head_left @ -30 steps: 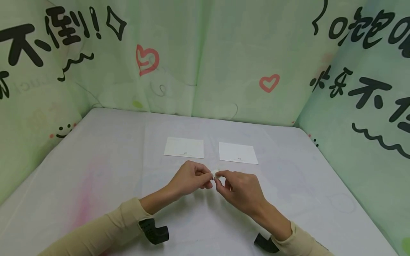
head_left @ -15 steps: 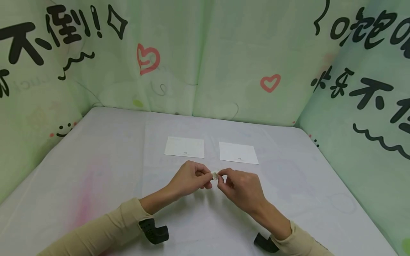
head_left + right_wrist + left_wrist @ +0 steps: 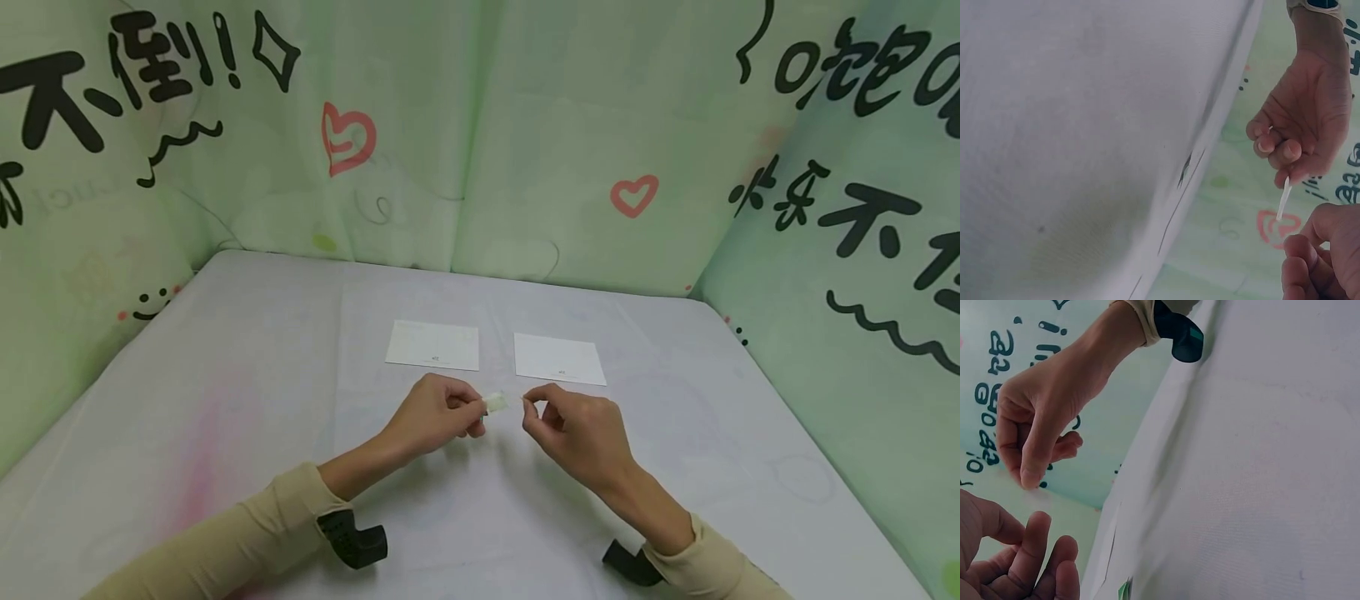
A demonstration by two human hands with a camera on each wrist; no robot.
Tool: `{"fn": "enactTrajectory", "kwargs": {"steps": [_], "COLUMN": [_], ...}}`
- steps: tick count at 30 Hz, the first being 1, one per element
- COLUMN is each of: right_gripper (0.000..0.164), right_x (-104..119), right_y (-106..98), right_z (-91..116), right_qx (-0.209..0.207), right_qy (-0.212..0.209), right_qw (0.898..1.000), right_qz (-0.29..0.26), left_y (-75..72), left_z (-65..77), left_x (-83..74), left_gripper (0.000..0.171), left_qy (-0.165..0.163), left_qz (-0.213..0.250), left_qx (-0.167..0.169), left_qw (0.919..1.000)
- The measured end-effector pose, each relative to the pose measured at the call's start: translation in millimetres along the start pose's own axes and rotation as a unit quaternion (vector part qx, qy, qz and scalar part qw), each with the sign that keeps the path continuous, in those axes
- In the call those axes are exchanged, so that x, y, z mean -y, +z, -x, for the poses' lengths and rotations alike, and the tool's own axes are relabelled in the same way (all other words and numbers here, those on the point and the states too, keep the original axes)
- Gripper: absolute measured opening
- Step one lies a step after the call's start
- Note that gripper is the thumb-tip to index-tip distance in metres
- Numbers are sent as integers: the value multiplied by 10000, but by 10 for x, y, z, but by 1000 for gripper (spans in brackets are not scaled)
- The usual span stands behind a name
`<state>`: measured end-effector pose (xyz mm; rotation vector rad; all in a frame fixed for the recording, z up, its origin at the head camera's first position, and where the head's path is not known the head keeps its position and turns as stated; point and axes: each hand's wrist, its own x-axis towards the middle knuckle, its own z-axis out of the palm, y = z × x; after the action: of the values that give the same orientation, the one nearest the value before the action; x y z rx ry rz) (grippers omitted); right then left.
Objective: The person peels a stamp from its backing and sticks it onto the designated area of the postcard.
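My left hand [image 3: 433,418] pinches a small, flat, whitish strip [image 3: 496,402] between thumb and index finger; its free end points right. In the right wrist view the strip [image 3: 1284,200] is seen edge-on, thin and straight. A short gap to the right, my right hand [image 3: 581,435] has thumb and index fingertips together, apart from the strip. Whether something tiny lies between those fingertips I cannot tell. Both hands are above the white table [image 3: 465,525]. The strip's exact kind is not clear, and its left end is hidden by the left fingers.
Two white cards, a left one [image 3: 432,345] and a right one [image 3: 559,359], lie side by side beyond the hands. A small green item [image 3: 1124,589] lies on the table in the left wrist view. Pale green printed curtains [image 3: 525,167] stand around the table.
A second ago both hands touched the small whitish piece together. Since then the right hand has moved off to the right and the left hand slightly left. More of the strip now shows.
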<state>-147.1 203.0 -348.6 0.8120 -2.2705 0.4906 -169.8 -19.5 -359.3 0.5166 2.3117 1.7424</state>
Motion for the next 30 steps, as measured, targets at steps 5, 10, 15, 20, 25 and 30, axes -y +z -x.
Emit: {"fn": "enactTrajectory", "kwargs": {"steps": [5,10,15,20,25,30], "right_gripper": [13,11,12,11,13,15], "right_x": [-3,-12,-11,3,29,62], "right_y": [4,10,11,6,8,11], "right_z": [23,35,39,39,38,34], "right_qx": [72,147,198,229,163,137], "right_qy": [32,71,83,92,-10,-298], "right_qw": [10000,9999,9998,9997,9999,9994], "right_qz": [12,46,50,37,-27,-116], "left_y": [-31,-51,-60,-56,-49,-38], "left_z": [-6,-7,-6,-8,-9,-10], "left_x": [24,22,17,16,7,-17], "left_gripper": [18,19,19,20,24,26], "left_qy": [-39,-134,-230,-340,-689,-1092], "left_qz": [23,98,137,406,887,1189], "left_qx": [-51,-92,-109,31,280,386], "left_qw": [10000,9998,9996,9986,9933,9861]}}
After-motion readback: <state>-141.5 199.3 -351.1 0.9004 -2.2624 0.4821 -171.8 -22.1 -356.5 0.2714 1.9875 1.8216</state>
